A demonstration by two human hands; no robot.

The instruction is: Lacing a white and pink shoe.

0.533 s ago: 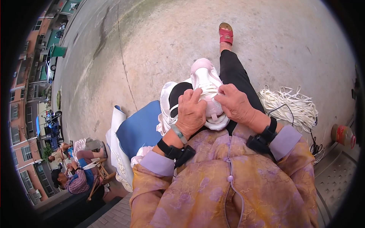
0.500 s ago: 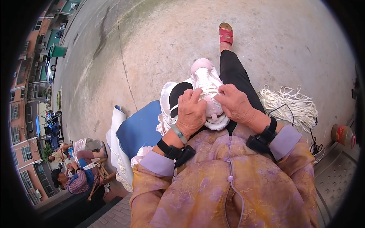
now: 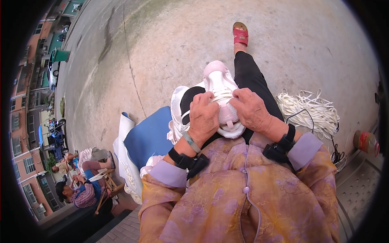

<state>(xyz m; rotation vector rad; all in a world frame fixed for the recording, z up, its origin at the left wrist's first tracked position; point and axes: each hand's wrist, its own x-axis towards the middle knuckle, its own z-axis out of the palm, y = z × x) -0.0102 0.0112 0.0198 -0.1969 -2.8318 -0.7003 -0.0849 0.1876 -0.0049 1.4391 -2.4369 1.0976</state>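
Observation:
A pink and white sneaker upper (image 3: 216, 81) rests on my lap, its pink toe end pointing away from me. White shoelace (image 3: 221, 96) crosses the middle of it, and a loose strand loops out on the left. My left hand (image 3: 204, 115) is closed at the left side of the lacing, thumb and fingers pinched on the lace. Opposite it, my right hand (image 3: 252, 108) grips the sneaker's right eyelet edge between thumb and bent forefinger. The exact hold of both fingertips is partly hidden. The pink tongue (image 3: 227, 115) shows between my hands.
To the right lies a heap of white laces (image 3: 310, 113) on the concrete, with a plastic bottle (image 3: 366, 143) near a metal surface. Blue sheet material (image 3: 148, 135) and more white-pink uppers (image 3: 176, 117) are at my left. Seated people (image 3: 87, 186) work farther left.
Both hands stay at the lacing with hardly any movement; my left fingers shift slightly. The whole view has moved a little.

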